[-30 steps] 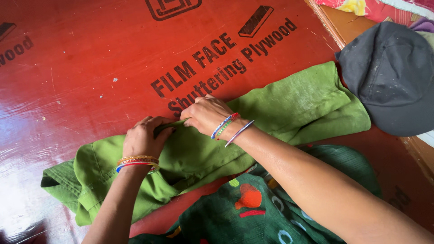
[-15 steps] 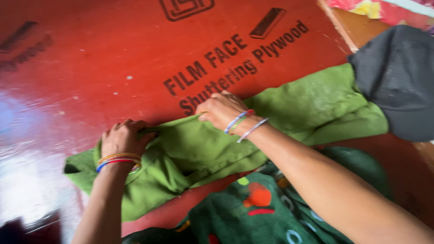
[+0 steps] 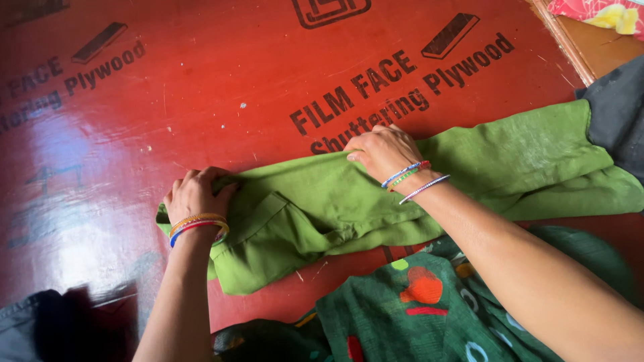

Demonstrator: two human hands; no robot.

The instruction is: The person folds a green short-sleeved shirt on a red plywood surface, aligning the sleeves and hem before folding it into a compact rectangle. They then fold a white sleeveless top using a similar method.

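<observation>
since a second ago the two hands have drawn well apart along the green garment point(image 3: 322, 208): the left hand point(image 3: 194, 194) has slid out to the cloth's far left end, where the loose collar end that lay spread beyond it is now tucked in, and the right hand point(image 3: 382, 151) sits farther along the upper edge.

the left hand lies at the left tip of the garment, its fingers curled over the top edge and pinching the cloth there, palm down, with a stack of orange, red and blue bangles point(image 3: 196, 224) at the wrist just behind it. the right hand presses on the upper edge of the same cloth, fingertips bent and gripping the fold, thin beaded bangles point(image 3: 409, 179) at its wrist.

the garment lies flat on the red plywood board point(image 3: 201, 87), stretched as a long band from under the left hand, past the right hand and on beyond it to the right. a folded flap hangs down from the band just right of the left wrist.

beyond the garment's right end, well past the right hand, a dark grey cloth point(image 3: 620, 114) overlaps it. below the right forearm lies a dark green patterned fabric point(image 3: 416, 308) with orange and red shapes. near the left elbow is a dark bluish cloth point(image 3: 40, 328).
</observation>
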